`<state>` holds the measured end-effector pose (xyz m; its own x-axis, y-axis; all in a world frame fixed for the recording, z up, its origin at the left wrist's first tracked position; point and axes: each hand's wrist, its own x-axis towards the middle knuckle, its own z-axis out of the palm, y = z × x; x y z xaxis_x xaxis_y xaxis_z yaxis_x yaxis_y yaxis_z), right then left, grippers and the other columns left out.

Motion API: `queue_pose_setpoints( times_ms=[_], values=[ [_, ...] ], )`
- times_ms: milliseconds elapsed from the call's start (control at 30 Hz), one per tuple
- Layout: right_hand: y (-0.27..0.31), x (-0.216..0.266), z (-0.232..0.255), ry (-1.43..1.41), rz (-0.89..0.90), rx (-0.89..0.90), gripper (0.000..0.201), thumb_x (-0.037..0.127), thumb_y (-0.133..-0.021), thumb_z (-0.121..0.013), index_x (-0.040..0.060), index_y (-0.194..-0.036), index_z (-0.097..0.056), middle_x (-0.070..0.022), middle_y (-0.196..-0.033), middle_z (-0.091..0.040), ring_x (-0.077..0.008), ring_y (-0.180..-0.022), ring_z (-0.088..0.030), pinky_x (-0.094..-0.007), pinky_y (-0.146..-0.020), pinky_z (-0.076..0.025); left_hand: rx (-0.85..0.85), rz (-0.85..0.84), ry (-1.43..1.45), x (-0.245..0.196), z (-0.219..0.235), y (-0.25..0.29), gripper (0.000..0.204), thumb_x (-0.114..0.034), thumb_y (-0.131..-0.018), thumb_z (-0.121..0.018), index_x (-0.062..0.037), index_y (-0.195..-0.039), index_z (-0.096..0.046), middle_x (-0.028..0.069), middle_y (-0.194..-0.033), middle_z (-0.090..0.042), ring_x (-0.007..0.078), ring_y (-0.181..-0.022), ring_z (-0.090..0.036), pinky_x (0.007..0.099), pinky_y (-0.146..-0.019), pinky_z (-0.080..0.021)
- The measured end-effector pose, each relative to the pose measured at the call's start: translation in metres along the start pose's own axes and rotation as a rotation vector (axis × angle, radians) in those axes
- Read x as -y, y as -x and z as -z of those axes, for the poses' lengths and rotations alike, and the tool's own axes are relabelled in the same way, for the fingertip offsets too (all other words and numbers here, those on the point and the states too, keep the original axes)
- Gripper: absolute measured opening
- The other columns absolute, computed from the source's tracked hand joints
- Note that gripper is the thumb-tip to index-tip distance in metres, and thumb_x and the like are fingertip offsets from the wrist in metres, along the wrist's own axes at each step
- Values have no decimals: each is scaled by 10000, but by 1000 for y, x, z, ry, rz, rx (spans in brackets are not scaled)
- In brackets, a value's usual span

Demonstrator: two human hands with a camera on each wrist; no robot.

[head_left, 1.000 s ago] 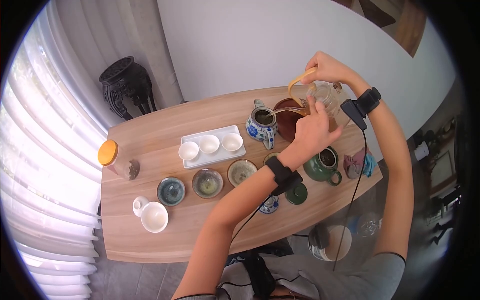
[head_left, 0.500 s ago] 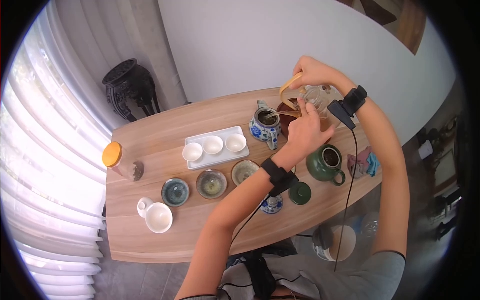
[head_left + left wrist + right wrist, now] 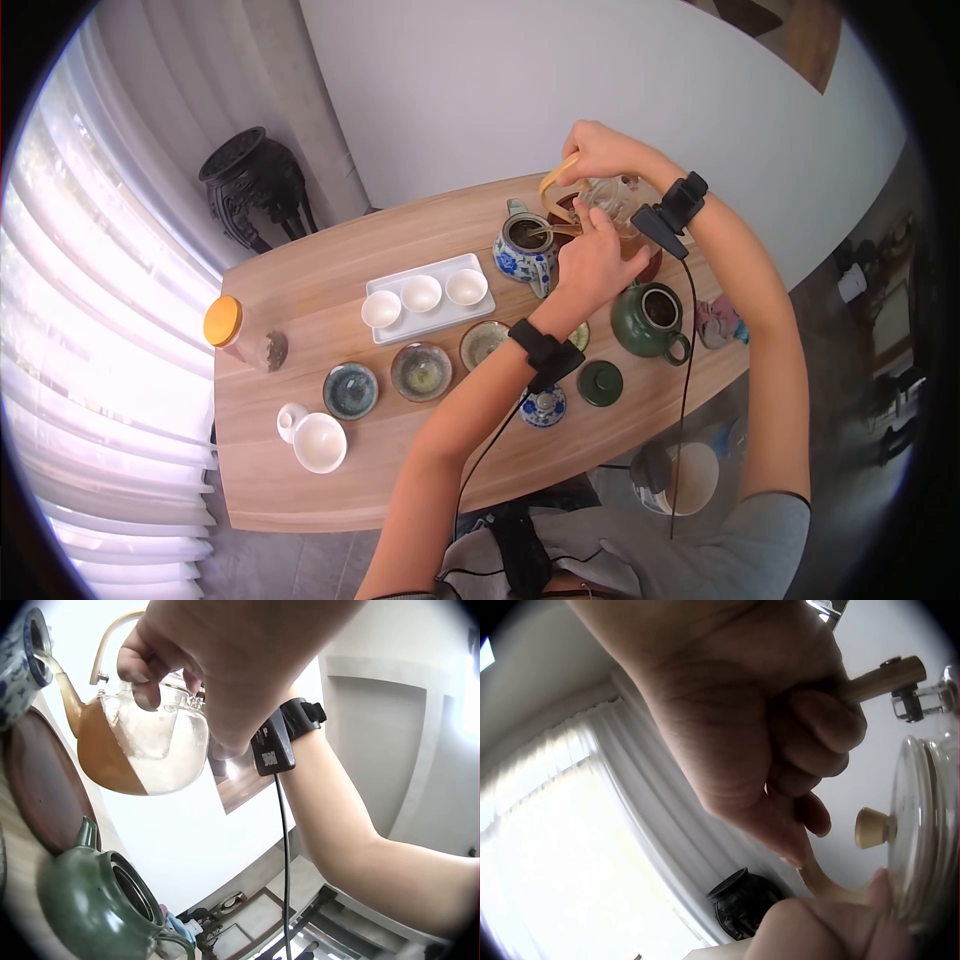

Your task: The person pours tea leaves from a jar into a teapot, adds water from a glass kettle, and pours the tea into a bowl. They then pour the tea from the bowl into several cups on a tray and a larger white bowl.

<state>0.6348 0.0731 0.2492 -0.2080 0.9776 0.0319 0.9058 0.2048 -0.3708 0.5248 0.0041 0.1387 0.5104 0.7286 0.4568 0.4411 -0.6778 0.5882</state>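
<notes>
And here's the glass teapot [image 3: 176,754], hanging tilted above the round brown tray [image 3: 49,780], amber liquid [image 3: 109,754] banked toward the spout; a thin stream runs into the open mouth of the blue-and-white teapot [image 3: 512,264]; the right hand [image 3: 608,150] is clamped on the arched wooden handle [image 3: 549,192], fingers wrapped well round it; the left hand [image 3: 593,262] comes in beneath, index and middle fingers out straight, thumb apart, a fingertip at the glass lid [image 3: 909,825], though how firmly it presses I cannot tell; close by, the green teapot [image 3: 632,328] sits uncovered, its green lid [image 3: 600,383] lying near on the table [image 3: 290,400]; further left, three white cups [image 3: 421,293] line a white tray [image 3: 440,323]; past them, a jar with a yellow lid [image 3: 222,320]; beyond the table's far edge, a dark carved stand [image 3: 255,185].
</notes>
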Motion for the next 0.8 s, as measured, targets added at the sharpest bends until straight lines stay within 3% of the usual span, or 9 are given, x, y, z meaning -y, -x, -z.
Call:
queue_pose_setpoints(
  times_ms=[233,433,500,733,800],
  values=[
    [-1,-2,-2,6,-14,11,296,191,-608,-753,-62,-738,-669,-149,-618,-623,-214,-556,-585,-333,-516,-448,-6,2,-20,0,-1,1,724,-488,-751,-634,135,-1006,-370,504,-1187,-359,376,-659,-655,368,-510,-539],
    [6,-14,-1,-8,-8,-5,256,197,-629,-755,-36,-698,-676,-84,-549,-565,-147,-501,-494,-297,-474,-384,-10,6,-27,1,-4,1,723,-487,-747,-636,136,-1004,-376,507,-1195,-349,380,-662,-654,368,-513,-542],
    [12,-17,-4,-102,1,-65,232,199,-669,-743,-23,-683,-677,-8,-517,-504,-93,-481,-411,-270,-454,-327,12,13,-24,0,-4,1,719,-481,-749,-633,141,-1008,-381,508,-1201,-342,382,-662,-654,369,-517,-543],
    [29,-45,-8,-283,-5,-202,297,258,-673,-779,-23,-709,-689,-17,-552,-543,-97,-487,-437,-280,-454,-329,-15,-35,-13,-1,-7,2,721,-472,-743,-639,144,-1022,-389,515,-1198,-334,392,-653,-649,373,-512,-543],
    [36,-48,-6,-359,-102,-238,300,271,-680,-788,-8,-745,-698,2,-550,-524,-82,-476,-418,-259,-435,-305,18,-5,-49,-4,0,3,694,-447,-751,-641,125,-1056,-392,499,-1224,-326,395,-686,-648,385,-540,-546]
  ],
)
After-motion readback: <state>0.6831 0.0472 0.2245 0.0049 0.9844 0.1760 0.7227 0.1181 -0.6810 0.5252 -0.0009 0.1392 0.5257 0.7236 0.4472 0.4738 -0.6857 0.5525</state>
